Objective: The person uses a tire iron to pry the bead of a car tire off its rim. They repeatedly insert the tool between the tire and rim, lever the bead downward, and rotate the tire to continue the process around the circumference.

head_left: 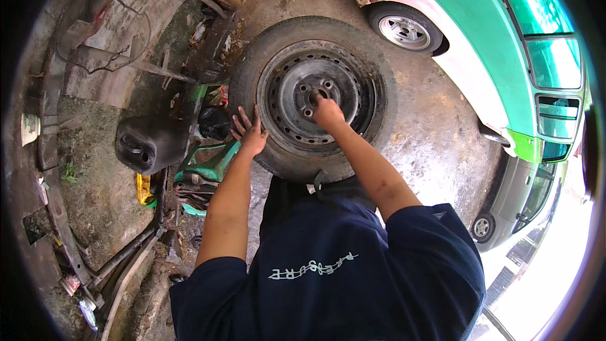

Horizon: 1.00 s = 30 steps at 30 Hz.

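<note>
A car wheel, a dark steel rim (291, 98) with a dusty tyre (315, 28) around it, stands in front of my body. My right hand (329, 113) is closed at the middle of the rim, its fingers hooked into the centre hole among the bolt holes. Their tips are hidden inside. Against the tyre's left sidewall lies my left hand (251, 134), with its fingers stretched and spread. Below the tyre, a small dark curved strip (319, 183) shows close to my shirt.
Left of the wheel are a black plastic jerrycan (150, 145), a green plastic stool (214, 163) and metal bars (136, 249). A green and white van (467, 44) stands at the far right, with a grey car (510, 197) behind it. Stained concrete floor (429, 132) lies between.
</note>
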Tool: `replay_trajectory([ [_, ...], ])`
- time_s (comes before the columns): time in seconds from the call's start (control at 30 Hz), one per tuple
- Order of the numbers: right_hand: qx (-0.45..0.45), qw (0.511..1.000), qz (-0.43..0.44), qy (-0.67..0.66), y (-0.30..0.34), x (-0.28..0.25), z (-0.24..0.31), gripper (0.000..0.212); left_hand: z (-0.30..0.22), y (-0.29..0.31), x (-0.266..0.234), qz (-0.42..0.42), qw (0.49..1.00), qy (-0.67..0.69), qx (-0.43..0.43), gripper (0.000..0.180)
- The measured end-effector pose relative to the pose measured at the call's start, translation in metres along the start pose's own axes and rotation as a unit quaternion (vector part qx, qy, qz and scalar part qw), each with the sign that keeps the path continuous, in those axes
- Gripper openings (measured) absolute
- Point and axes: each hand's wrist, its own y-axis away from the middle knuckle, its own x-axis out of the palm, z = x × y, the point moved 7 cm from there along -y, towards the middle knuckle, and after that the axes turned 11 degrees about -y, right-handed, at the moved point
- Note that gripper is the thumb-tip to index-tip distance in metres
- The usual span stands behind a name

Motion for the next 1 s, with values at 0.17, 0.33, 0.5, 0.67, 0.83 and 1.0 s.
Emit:
replay_trajectory([
  [0.17,0.01,0.999,-0.014,0.029,-0.003,-0.029,-0.017,0.047,0.001,0.0,0.001,-0.018,1.0,0.017,0.011,0.09],
  [0.33,0.041,0.997,-0.057,-0.032,-0.001,-0.031,-0.038,0.04,0.002,-0.003,0.002,-0.016,1.0,0.003,0.007,0.091],
  [0.5,-0.043,0.999,0.014,0.021,0.008,0.027,0.016,0.046,0.003,-0.003,0.001,-0.006,1.0,0.0,0.001,0.09],
  [0.67,-0.074,0.989,0.104,0.069,0.068,0.03,-0.001,0.06,0.002,-0.002,0.0,-0.014,1.0,-0.002,0.011,0.091],
  [0.83,-0.072,0.992,0.085,0.06,0.059,0.035,0.002,0.066,0.001,0.0,-0.001,-0.013,1.0,0.0,0.005,0.091],
  [1.0,-0.045,0.997,0.048,0.045,0.011,0.03,0.011,0.065,0.002,-0.002,-0.002,-0.014,1.0,0.002,0.003,0.091],
])
